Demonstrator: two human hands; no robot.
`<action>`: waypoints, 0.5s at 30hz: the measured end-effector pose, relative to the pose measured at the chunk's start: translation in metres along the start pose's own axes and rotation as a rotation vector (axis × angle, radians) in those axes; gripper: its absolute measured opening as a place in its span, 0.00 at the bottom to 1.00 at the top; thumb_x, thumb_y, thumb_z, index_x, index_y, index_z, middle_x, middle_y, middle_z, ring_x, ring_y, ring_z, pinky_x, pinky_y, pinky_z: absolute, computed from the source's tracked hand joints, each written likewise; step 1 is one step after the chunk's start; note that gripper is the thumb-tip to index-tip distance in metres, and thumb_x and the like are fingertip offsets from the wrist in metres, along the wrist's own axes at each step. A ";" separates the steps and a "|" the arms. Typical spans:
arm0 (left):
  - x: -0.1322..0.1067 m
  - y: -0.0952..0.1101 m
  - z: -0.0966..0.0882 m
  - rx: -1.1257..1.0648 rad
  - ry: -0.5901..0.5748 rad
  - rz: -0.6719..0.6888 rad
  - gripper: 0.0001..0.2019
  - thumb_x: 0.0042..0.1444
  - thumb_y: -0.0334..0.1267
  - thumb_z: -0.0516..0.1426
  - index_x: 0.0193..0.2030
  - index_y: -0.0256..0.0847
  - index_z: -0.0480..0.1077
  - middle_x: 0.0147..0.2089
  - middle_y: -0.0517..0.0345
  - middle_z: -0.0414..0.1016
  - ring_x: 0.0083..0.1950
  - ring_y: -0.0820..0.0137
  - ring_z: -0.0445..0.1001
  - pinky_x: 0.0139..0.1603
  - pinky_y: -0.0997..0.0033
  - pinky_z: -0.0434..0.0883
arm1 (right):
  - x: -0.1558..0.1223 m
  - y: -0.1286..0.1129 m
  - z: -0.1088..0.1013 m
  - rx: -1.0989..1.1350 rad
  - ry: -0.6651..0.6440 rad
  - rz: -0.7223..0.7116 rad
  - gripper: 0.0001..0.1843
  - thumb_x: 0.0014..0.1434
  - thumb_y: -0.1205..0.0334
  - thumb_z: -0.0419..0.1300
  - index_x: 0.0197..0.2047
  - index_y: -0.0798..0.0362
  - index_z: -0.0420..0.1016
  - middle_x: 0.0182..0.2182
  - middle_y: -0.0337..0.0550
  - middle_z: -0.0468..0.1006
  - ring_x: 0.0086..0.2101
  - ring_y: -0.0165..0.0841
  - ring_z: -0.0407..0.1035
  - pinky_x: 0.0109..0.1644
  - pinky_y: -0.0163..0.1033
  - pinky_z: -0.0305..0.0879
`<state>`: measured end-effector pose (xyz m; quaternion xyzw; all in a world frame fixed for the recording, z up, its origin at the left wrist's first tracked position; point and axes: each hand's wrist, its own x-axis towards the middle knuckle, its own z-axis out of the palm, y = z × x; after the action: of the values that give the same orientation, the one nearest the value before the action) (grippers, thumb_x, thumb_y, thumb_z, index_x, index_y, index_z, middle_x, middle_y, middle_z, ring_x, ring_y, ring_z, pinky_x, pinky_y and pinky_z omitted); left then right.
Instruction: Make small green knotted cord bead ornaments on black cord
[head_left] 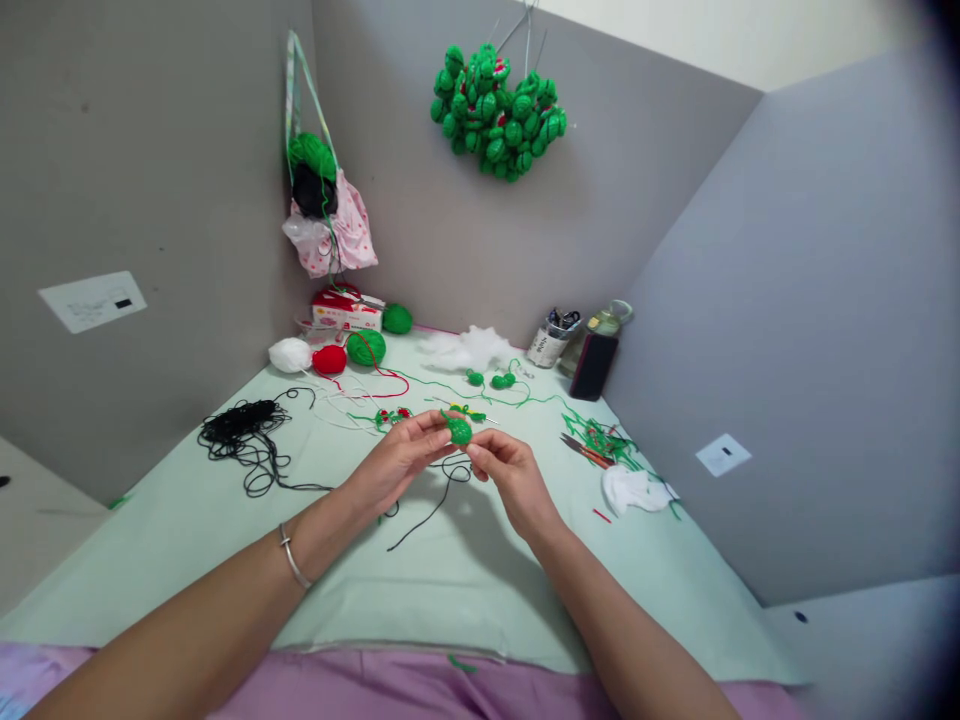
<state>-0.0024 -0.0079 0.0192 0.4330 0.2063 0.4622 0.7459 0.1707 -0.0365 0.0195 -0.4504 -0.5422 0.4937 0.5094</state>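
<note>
Between my two hands, above the middle of the table, is a small green crocheted ball (460, 431). My left hand (409, 450) grips it between thumb and fingers from the left. At its right edge, the fingertips of my right hand (510, 470) are pinched together; what is in the pinch is too small to make out. Black yarn (439, 495) trails on the table below the ball. Just behind my left fingers lie small green and red crocheted pieces (394, 415) and a crochet hook (480, 416), partly hidden by the hand.
Loose black yarn (244, 425) lies left, with white (290, 354), red (329, 360) and green yarn balls (366, 347) behind. White stuffing (469, 349), a pen cup (551, 338) and a phone (595, 367) stand at the back. Scissors (585, 450) and green scraps (600, 437) lie right.
</note>
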 end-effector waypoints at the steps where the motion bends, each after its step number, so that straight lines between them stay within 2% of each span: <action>1: 0.000 -0.001 -0.001 0.027 -0.003 0.011 0.11 0.55 0.37 0.64 0.44 0.39 0.76 0.46 0.51 0.77 0.51 0.65 0.74 0.57 0.67 0.67 | 0.000 -0.001 0.000 -0.008 0.004 -0.002 0.13 0.53 0.53 0.66 0.29 0.54 0.73 0.20 0.34 0.65 0.24 0.26 0.56 0.30 0.34 0.54; 5: -0.002 -0.002 -0.002 0.102 0.001 0.015 0.13 0.54 0.38 0.65 0.47 0.39 0.76 0.47 0.50 0.78 0.51 0.64 0.74 0.58 0.67 0.66 | 0.000 -0.002 -0.001 -0.017 -0.003 0.000 0.14 0.53 0.53 0.67 0.30 0.55 0.73 0.20 0.34 0.65 0.24 0.26 0.56 0.31 0.34 0.54; 9: -0.003 0.006 0.001 0.091 -0.010 0.020 0.12 0.56 0.36 0.63 0.48 0.40 0.76 0.50 0.52 0.77 0.53 0.67 0.73 0.60 0.69 0.65 | 0.000 -0.004 -0.001 -0.012 -0.013 -0.034 0.12 0.54 0.54 0.66 0.31 0.55 0.74 0.21 0.35 0.66 0.25 0.26 0.57 0.31 0.35 0.55; 12: -0.002 0.014 0.000 -0.042 0.039 0.068 0.07 0.58 0.36 0.62 0.43 0.40 0.76 0.51 0.54 0.76 0.53 0.69 0.73 0.57 0.72 0.68 | -0.001 -0.006 -0.001 -0.018 -0.001 -0.036 0.12 0.53 0.54 0.66 0.30 0.54 0.74 0.21 0.35 0.65 0.24 0.27 0.57 0.31 0.35 0.55; 15: 0.002 0.019 -0.007 -0.222 0.098 0.080 0.04 0.58 0.36 0.62 0.39 0.40 0.74 0.40 0.59 0.75 0.46 0.72 0.75 0.48 0.75 0.72 | -0.001 -0.007 -0.001 -0.010 0.019 -0.028 0.12 0.52 0.54 0.67 0.30 0.54 0.74 0.20 0.35 0.65 0.24 0.26 0.56 0.30 0.35 0.55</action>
<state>-0.0168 0.0007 0.0317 0.3324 0.1725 0.5320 0.7594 0.1717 -0.0378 0.0263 -0.4500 -0.5459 0.4794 0.5193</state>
